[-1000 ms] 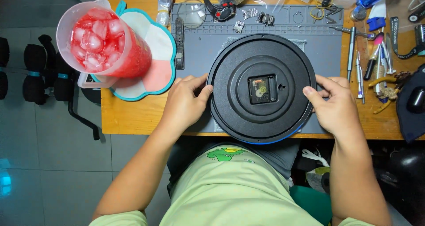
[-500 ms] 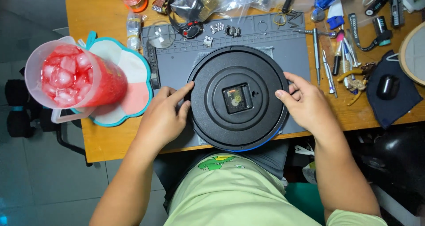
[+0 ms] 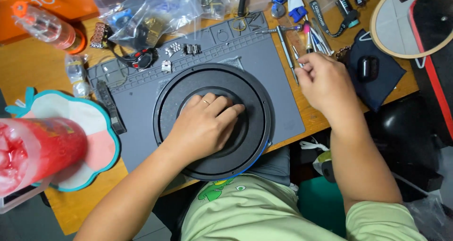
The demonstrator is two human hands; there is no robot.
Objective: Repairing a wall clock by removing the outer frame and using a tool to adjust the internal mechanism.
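Note:
A round black clock lies back-up on a grey work mat at the desk's near edge. My left hand rests flat on its centre, fingers spread, covering the movement. My right hand has reached to the right of the mat, over a row of thin metal tools. Its fingers pinch at one slim tool there; whether the tool is lifted is unclear.
A pitcher of red iced drink stands on a teal-rimmed coaster at the left. Clear bags, watch links, a round mirror and a dark cloth crowd the far side of the wooden desk.
My left hand moved from the clock's left rim onto its centre. My right hand left the right rim and went to the tools on the right. The view shifted left.

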